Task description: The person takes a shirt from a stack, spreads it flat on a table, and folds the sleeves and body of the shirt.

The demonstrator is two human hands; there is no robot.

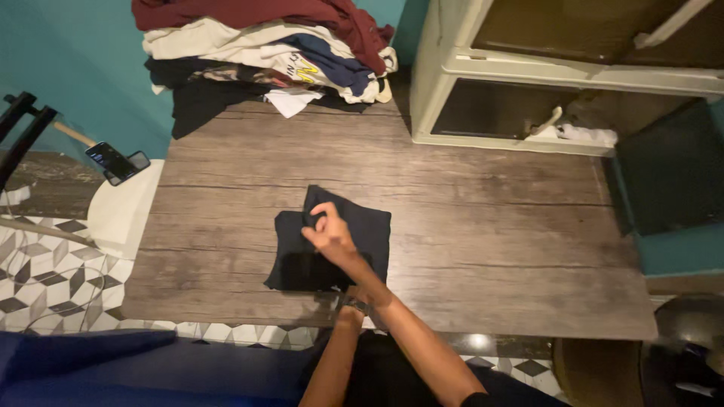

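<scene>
A dark navy garment [362,230], folded into a rough square, lies on the wooden table [490,226] near its front edge. My right hand [329,235] reaches across it from the lower right, and its fingers pinch a raised fold at the garment's upper left. My left forearm comes up from below. Its wrist, with a watch [354,306], sits at the garment's near edge under my right forearm. The left hand itself is hidden there, so its grip cannot be made out.
A pile of folded and loose clothes [264,53] sits at the table's far end. A white cabinet [452,90] stands at the far right. A phone [115,163] rests by a white round stool [121,211] on the left. Blue fabric [90,362] lies at lower left.
</scene>
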